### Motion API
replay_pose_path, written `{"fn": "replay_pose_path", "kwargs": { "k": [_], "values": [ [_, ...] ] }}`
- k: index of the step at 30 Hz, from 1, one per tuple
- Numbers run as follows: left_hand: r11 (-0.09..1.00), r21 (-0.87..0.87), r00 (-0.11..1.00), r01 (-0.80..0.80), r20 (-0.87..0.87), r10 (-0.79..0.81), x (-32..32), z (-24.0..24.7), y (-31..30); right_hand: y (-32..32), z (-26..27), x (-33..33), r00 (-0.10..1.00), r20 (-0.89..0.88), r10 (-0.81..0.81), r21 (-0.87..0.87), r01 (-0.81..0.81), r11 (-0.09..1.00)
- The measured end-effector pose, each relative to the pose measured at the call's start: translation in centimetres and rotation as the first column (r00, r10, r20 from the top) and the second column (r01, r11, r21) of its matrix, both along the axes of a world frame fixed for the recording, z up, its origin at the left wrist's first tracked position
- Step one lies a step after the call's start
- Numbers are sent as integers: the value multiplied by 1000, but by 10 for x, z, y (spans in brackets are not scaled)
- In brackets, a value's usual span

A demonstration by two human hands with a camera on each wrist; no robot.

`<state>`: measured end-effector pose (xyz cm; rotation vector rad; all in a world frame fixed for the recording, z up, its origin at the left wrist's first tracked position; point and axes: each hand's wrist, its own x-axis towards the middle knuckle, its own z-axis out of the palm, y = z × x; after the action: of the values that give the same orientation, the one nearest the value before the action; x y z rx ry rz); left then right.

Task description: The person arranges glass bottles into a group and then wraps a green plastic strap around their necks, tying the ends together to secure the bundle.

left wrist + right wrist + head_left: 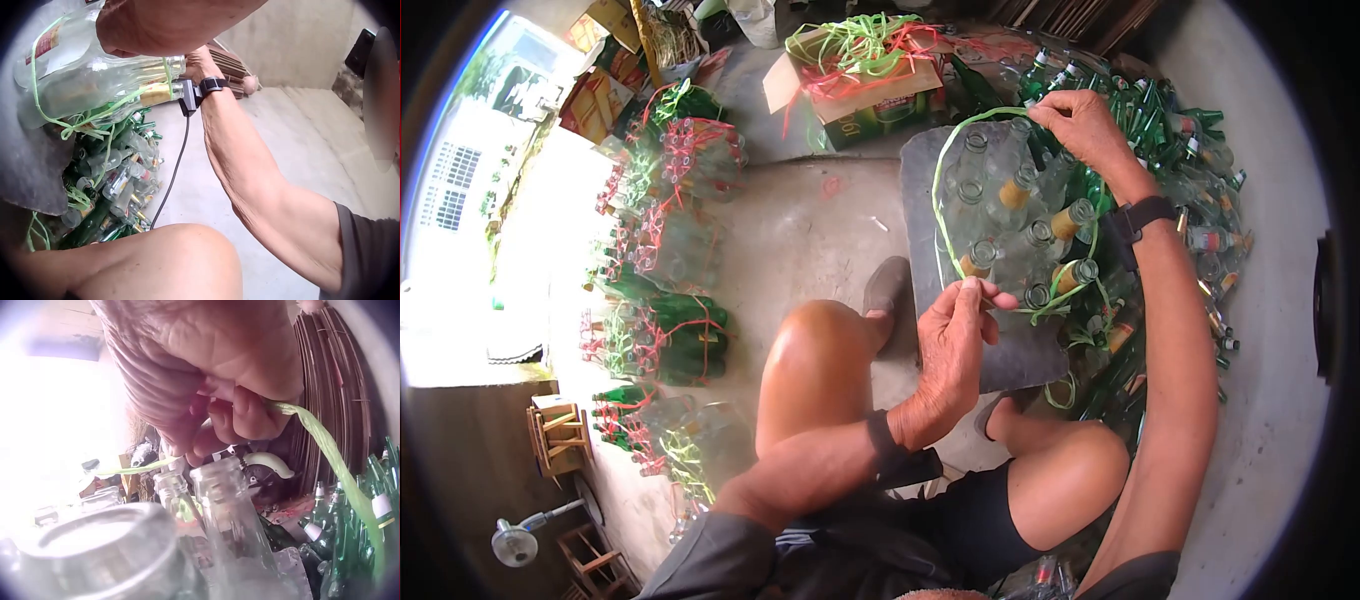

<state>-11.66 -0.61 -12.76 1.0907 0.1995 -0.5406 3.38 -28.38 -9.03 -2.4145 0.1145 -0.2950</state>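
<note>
A cluster of clear glass bottles [970,205] stands upright on a dark slab [1025,362], some with gold neck labels. A light-green plastic strip [940,190] arcs around their left side, between my two hands. My left hand [953,335] pinches the strip between thumb and fingers at the near side of the cluster. At the far side, my right hand [1082,122] grips the strip with curled fingers, just above the bottle mouths [215,472]. More green strip [81,128] loops round the bottles and is bunched beside the necks.
Green and clear bottles [1200,190] lie heaped along the right wall. Bundles of bottles tied with red and green strips [690,320] line the left side. Behind the slab, a cardboard box [890,115] holds loose strips. My knees [815,350] flank the slab's near edge.
</note>
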Motion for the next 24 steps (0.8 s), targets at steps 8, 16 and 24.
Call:
{"fn": "replay_pose_path", "kwargs": {
  "k": [8, 16, 24],
  "values": [
    [1000, 1, 998, -7, -57, 7, 6, 0, -3, -9, -23, 12, 998, -69, 5, -50, -8, 999],
    [1000, 9, 997, 7, -81, -6, 8, -4, -5, -7, -13, -7, 927, -352, -131, 250, 228, 941],
    [1000, 17, 998, 22, -54, -21, 7, -8, -7, -30, -26, -26, 905, -419, -74, 450, 278, 849]
  ]
}}
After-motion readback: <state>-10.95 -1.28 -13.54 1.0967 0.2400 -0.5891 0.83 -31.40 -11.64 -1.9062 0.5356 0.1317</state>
